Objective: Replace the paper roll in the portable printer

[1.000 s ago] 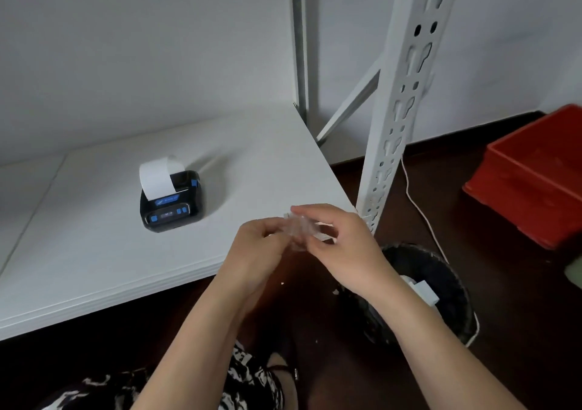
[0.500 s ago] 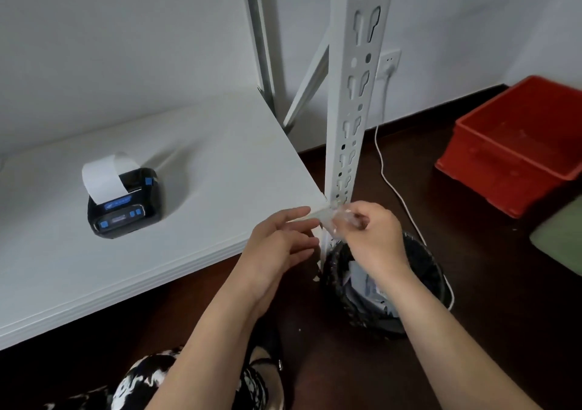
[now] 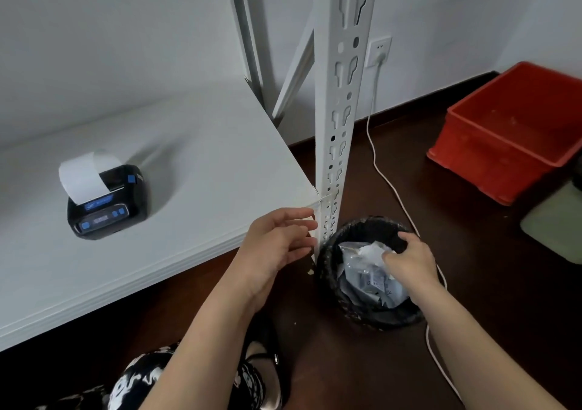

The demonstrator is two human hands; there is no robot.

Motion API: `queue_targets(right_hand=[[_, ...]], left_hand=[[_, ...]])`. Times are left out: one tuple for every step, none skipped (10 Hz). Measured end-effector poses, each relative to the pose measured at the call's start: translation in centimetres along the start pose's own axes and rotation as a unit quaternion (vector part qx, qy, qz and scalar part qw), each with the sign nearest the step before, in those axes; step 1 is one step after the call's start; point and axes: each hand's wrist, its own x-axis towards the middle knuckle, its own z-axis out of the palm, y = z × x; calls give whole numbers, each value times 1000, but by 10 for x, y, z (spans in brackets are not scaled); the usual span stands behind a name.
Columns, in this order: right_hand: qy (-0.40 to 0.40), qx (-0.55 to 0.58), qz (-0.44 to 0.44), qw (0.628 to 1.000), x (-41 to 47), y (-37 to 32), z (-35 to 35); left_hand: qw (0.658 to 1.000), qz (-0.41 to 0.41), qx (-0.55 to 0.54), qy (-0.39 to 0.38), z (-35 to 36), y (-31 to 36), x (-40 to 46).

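While one printer (image 3: pixel 105 201) sits, two hands (image 3: pixel 277 242) hover.

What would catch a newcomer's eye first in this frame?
Probably the right hand reaching into the black waste bin on the dark floor, at crumpled plastic wrapping. Next, the black portable printer on the white shelf, a white paper strip curling from its top. A red crate sits at far right.
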Motion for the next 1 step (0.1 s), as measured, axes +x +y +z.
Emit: queue_targets(right_hand=[[8, -4, -32, 999, -9, -16, -3]], left_hand=[[1000, 3, -3, 12, -6, 2, -2]])
